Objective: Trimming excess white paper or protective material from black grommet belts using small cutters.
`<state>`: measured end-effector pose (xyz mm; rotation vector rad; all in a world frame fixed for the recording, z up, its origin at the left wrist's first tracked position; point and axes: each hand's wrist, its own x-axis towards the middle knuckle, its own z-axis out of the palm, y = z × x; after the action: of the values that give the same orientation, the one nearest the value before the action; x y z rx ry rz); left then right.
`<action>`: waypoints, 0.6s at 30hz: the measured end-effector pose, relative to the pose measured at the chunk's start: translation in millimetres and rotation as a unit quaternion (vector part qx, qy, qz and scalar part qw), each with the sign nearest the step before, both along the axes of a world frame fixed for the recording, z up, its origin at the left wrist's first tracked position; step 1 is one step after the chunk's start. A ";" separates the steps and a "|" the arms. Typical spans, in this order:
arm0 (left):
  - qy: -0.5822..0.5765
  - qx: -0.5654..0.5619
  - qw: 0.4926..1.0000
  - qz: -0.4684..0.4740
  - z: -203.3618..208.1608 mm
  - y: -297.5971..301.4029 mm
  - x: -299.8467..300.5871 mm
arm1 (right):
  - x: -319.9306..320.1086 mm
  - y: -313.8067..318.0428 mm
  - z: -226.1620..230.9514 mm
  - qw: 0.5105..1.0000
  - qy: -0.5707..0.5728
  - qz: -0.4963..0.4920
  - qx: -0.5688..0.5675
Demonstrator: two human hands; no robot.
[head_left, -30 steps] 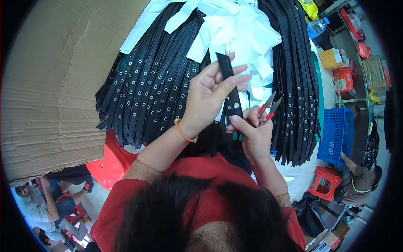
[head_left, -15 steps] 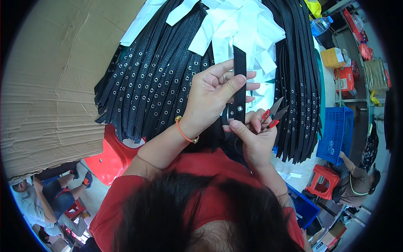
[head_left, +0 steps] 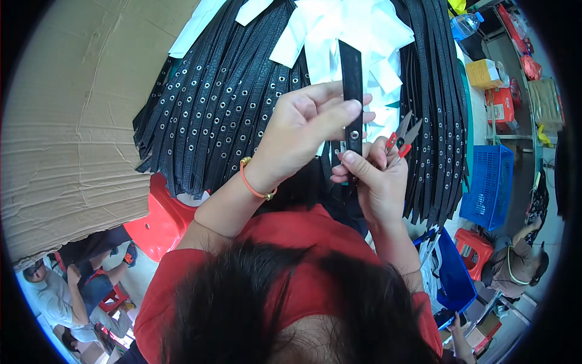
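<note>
Strap in view: A black strap (head_left: 352, 73) stands nearly upright in front of a worker in a red shirt (head_left: 291, 242), its slanted end uppermost and a metal eyelet (head_left: 354, 135) near its lower end.
Left hand (head_left: 309, 124): Closed lightly on the strap's middle, thumb pressed to the near face, fingers behind it with their tips showing past the far edge.
Right hand (head_left: 382, 176): Fingers curled in, thumb at the strap's lower end, where the hands nearly meet; the same hand holds a pair of red-handled snips (head_left: 403, 139).
Snip blades: Parted and pointing up, well clear of the strap, just in front of the bundle on the right.
Wrist: An orange bracelet (head_left: 248, 182) with gold-coloured beads circles the left one.
Bundles: Eyeleted straps fan out on both sides, a broad left bundle (head_left: 224, 109) and a narrower right bundle (head_left: 433, 109), with white strips (head_left: 327, 36) heaped between them.
Left of the worker: A large cardboard sheet (head_left: 73, 109), a red seat (head_left: 160, 224) below its edge, and a seated person in a pale shirt (head_left: 60, 297).
Right of the worker: A blue crate (head_left: 485, 188), a red stool (head_left: 473, 250), a blue bin (head_left: 451, 279) and a person in dark clothing (head_left: 515, 267).
</note>
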<state>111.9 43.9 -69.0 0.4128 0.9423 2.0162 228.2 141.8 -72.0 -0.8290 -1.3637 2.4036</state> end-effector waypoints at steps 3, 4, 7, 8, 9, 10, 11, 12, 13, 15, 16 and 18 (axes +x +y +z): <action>0.054 -0.072 0.996 0.012 1.8 3.0 -2.2 | -3.5 1.8 3.6 1.000 -0.002 0.001 0.012; 0.029 -0.059 0.998 0.004 3.2 2.9 -3.9 | -3.8 2.2 6.1 1.000 -0.001 0.002 0.009; 0.052 -0.027 0.997 0.043 0.8 5.0 0.4 | -3.5 0.0 12.8 0.999 0.003 -0.004 0.033; 0.096 -0.007 0.991 0.088 -1.0 6.4 4.1 | -2.0 -0.5 13.4 0.999 0.004 -0.003 0.033; 0.097 -0.007 0.991 0.089 -1.1 6.6 6.4 | -0.1 -0.9 13.8 0.999 0.017 0.016 0.043; 0.089 0.004 0.990 0.110 -1.1 6.4 8.5 | 1.5 -1.6 14.1 0.998 0.029 0.036 0.053; 0.080 0.016 0.988 0.128 -0.8 7.5 10.2 | 1.9 -4.2 16.9 0.998 0.029 0.035 0.054; 0.063 0.011 0.988 0.137 -1.0 9.7 11.9 | 1.2 -8.8 21.1 0.997 0.029 0.033 0.064; 0.063 0.013 0.989 0.137 0.2 9.2 11.8 | 1.2 -11.6 23.7 0.996 0.030 0.030 0.074; 0.027 0.006 0.992 0.123 3.7 7.4 10.1 | 5.3 -3.6 15.5 0.972 0.034 0.016 0.231; 0.027 0.007 0.992 0.123 3.3 6.6 9.0 | 5.1 0.2 19.0 0.971 0.029 -0.003 0.237; 0.044 0.003 0.991 0.126 0.2 6.9 6.8 | 13.3 23.3 24.6 0.982 -0.016 0.104 0.155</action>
<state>118.7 50.8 -68.7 0.4055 1.0889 2.2448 241.5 165.1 -47.3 -0.6717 -1.8590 2.2416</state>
